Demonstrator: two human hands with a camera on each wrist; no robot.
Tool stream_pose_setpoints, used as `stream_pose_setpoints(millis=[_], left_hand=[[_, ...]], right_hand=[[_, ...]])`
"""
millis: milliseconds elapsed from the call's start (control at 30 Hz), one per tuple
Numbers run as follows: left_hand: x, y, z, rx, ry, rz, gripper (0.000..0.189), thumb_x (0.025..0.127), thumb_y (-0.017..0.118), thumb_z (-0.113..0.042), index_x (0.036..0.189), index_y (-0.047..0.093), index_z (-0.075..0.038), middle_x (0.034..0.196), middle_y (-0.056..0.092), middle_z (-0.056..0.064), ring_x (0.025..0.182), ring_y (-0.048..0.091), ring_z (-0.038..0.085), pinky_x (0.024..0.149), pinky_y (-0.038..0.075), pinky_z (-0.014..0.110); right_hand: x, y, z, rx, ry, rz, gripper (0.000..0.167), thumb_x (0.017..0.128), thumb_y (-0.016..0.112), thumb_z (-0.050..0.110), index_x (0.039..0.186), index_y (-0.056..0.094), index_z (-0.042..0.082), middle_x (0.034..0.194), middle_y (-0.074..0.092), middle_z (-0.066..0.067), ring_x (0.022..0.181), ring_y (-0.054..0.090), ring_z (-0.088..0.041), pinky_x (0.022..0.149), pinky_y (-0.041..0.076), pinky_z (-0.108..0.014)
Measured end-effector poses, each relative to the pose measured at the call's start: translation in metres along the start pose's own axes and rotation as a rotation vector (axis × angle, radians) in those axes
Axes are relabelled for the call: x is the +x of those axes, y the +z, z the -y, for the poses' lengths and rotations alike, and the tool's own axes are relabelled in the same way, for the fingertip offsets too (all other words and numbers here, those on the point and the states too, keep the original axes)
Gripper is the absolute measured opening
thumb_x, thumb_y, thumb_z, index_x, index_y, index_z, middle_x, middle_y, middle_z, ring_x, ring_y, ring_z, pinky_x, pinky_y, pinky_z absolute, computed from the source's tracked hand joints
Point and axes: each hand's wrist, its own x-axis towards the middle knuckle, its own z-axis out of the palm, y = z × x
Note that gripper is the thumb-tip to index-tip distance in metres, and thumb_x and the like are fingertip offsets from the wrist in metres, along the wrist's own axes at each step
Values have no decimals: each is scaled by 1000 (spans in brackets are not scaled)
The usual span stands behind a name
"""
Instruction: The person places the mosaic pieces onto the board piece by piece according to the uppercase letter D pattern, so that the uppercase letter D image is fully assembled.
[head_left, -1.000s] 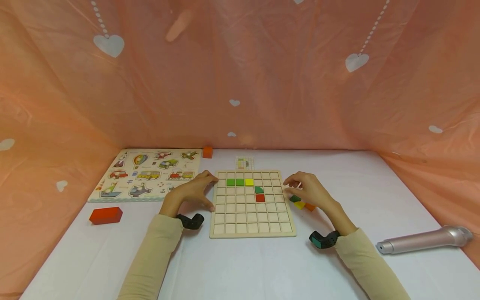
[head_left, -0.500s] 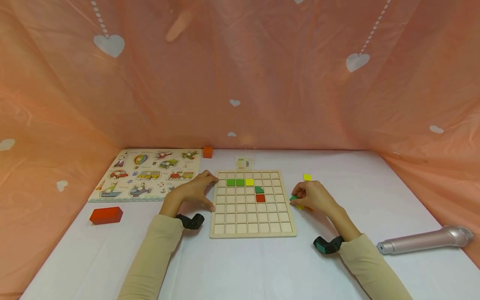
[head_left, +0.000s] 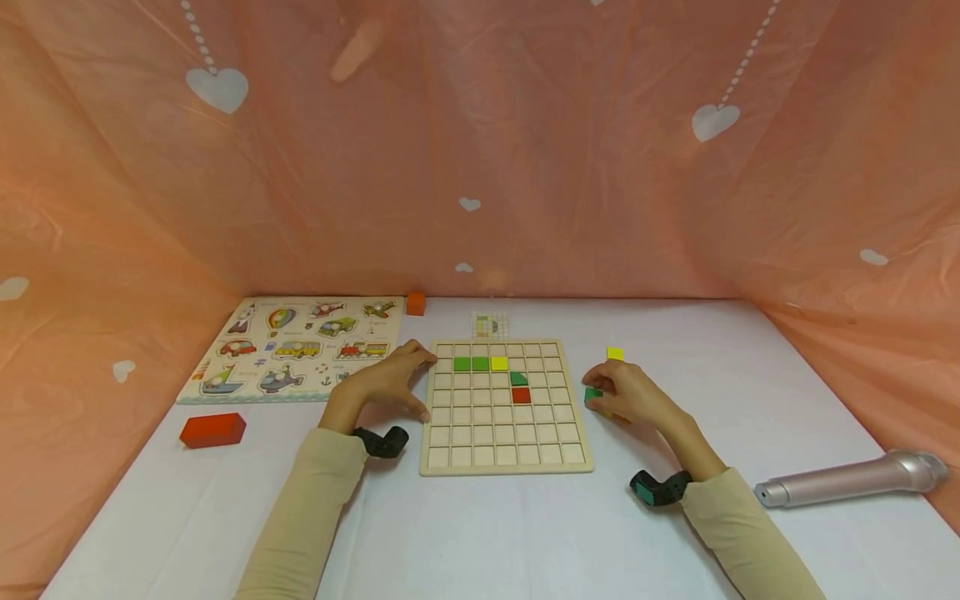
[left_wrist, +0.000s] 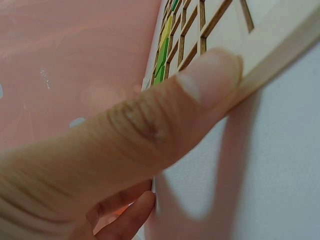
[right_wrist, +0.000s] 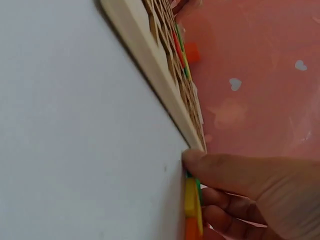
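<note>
A square wooden grid board (head_left: 502, 435) lies mid-table, with two green tiles (head_left: 471, 364), a yellow tile (head_left: 498, 364), a green piece with a curved edge (head_left: 518, 379) and a red tile (head_left: 521, 396) in its cells. Along the board's left edge rests my left hand (head_left: 386, 382), thumb and fingers spread apart. Its thumb (left_wrist: 210, 77) presses the rim in the left wrist view. Just right of the board, my right hand (head_left: 630, 392) pinches a green tile (head_left: 592, 394) low over the table. Yellow (right_wrist: 191, 197) and orange (right_wrist: 192, 228) pieces sit beneath it, partly hidden by the fingers.
A loose yellow tile (head_left: 615, 353) lies behind my right hand. A small pattern card (head_left: 491, 325) is behind the board. To the left are a picture puzzle (head_left: 292, 350), a red block (head_left: 213, 431) and an orange block (head_left: 416, 303); a pinkish metallic cylinder (head_left: 847, 483) lies at right.
My right hand has moved down and slightly right from beside the board's edge to the loose pieces, uncovering the yellow tile behind it. The left hand and board have stayed put.
</note>
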Motion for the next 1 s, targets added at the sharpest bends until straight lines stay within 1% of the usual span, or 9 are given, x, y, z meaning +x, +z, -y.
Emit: stream_pose_setpoints(millis=[133,233,333,467,600,700,767,900,1000], left_hand=[[0,0,0,-1,0,0,85,61,87,-25,130,47,5,119,44,14,114,42,28,103,35,44],[0,0,0,-5,-3,1,85,61,87,-25,129,47,5,119,44,14,114,42,28,103,35,44],[1,0,-1,-7,-12,6,85,61,87,-24,130,47,5,119,44,13,113,42,27,103,34,44],[1,0,0,-4,-13,6,85,61,87,-24,130,47,5,119,44,13,113,42,27,103,34,44],[1,0,0,2,-12,4,84,61,87,-25,129,47,4,119,44,13,112,42,27,103,35,43],[0,0,0,-3,-1,-1,84,60,87,-25,129,47,5,119,44,14,113,42,27,103,35,43],[0,0,0,-4,10,-4,85,60,87,-25,129,47,6,118,44,14,112,43,28,103,35,44],[0,0,0,-12,9,-2,85,60,87,-25,129,47,6,119,43,14,112,42,28,103,35,44],[-1,0,0,-11,6,0,85,60,87,-25,129,47,5,119,43,14,113,42,28,103,35,44]], right_hand=[[0,1,-3,-10,17,-9,22,77,75,11,94,67,0,80,62,-1,73,53,-13,65,46,-26],[1,2,-4,-16,13,-26,19,77,75,13,92,68,3,80,63,2,72,54,-11,66,47,-26],[3,2,-2,-9,-20,-61,20,78,75,15,94,69,5,85,65,1,77,55,-11,69,48,-29],[9,4,10,36,-103,-86,22,78,75,15,97,69,4,90,64,-1,78,54,-13,69,47,-29],[17,10,27,76,-184,-64,23,78,74,11,98,69,2,90,64,-3,79,56,-16,70,48,-30],[21,17,41,88,-217,-40,24,78,74,10,100,68,2,94,64,-4,83,57,-18,73,49,-32],[22,22,50,99,-232,-24,24,79,73,10,101,68,2,95,64,-4,83,57,-20,73,49,-32],[23,32,60,90,-258,-3,25,79,74,14,102,69,5,93,62,-1,79,54,-17,67,46,-26],[24,40,63,63,-279,6,23,79,74,16,100,71,8,90,62,1,76,53,-13,65,44,-23]])
